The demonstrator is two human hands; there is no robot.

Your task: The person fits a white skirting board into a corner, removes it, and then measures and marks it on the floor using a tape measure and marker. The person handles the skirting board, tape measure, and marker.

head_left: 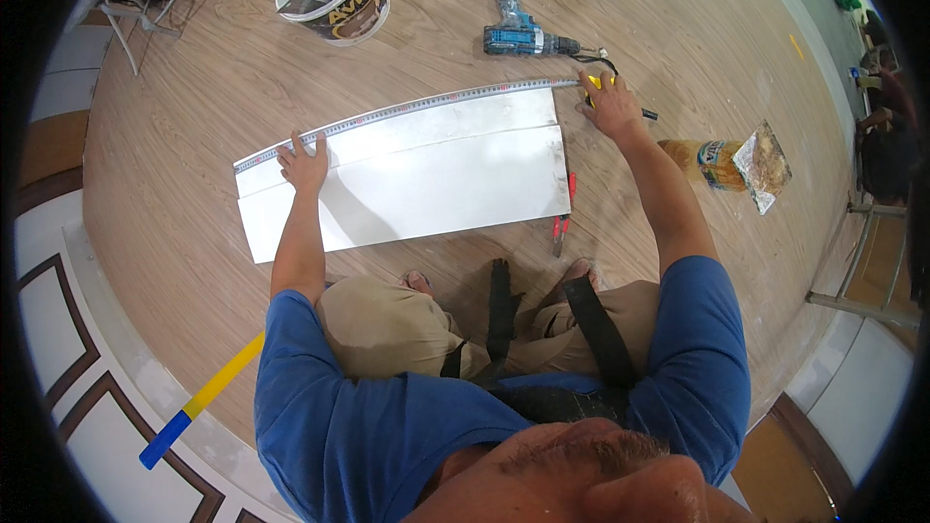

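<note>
A white panel (446,184) lies flat on the floor in front of my knees, with a long seam running across it. The extended blade of a tape measure (426,106) stretches along the panel's far edge, from its left corner past its right end. My left hand (305,165) presses on the blade and panel near the left end, fingers spread. Beyond the panel's right end, my right hand (614,108) grips the tape measure's yellow case (603,83), partly hidden by the fingers. A red-handled tool (565,213) lies against the panel's right edge.
A blue cordless drill (513,15) lies beyond the panel. To its left stands a white bucket (363,24) with tools inside. At the right lies a plastic bottle (712,165) beside a foil-like piece (762,167). A yellow-and-blue pole (208,392) is at my left.
</note>
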